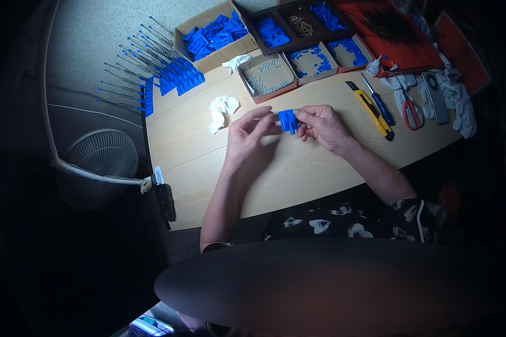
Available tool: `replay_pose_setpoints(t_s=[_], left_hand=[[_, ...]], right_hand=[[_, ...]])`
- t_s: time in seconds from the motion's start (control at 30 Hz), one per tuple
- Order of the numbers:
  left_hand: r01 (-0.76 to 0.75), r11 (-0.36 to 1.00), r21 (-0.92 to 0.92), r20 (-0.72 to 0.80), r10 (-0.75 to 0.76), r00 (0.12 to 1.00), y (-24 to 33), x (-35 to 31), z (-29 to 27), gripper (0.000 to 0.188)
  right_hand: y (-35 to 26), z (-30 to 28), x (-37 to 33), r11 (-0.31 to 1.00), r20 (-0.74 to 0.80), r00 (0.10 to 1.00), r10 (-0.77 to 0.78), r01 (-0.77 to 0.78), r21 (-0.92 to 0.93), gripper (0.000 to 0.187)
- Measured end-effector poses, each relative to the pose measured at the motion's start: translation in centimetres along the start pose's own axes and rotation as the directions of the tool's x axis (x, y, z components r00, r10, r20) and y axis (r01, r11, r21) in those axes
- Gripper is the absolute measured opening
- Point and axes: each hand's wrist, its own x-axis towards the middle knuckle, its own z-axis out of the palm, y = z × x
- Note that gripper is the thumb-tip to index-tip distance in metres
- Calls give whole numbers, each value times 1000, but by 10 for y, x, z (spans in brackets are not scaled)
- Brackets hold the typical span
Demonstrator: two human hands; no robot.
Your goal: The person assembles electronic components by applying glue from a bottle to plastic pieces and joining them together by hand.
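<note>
Over the middle of the table, my right hand pinches a small blue plastic part between thumb and fingers. The part has a flat, squarish body with a narrow stub pointing down. Just left of it is my left hand, fingers stretched toward the part and apart from each other, with nothing visible in them. Whether a left fingertip touches the part's edge, I cannot tell.
Behind my hands stand a carton of blue parts and a tray of small metal pieces. Rods with springs on blue bases line the back left. A yellow cutter, a screwdriver and red-handled scissors lie right.
</note>
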Motion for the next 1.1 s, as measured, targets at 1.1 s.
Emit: replay_pose_setpoints(t_s=[1.1], left_hand=[[-358,246,901,193,511,837,16,79,16,13]], right_hand=[[5,-11,-30,979,-236,959,-159,184,84,17]])
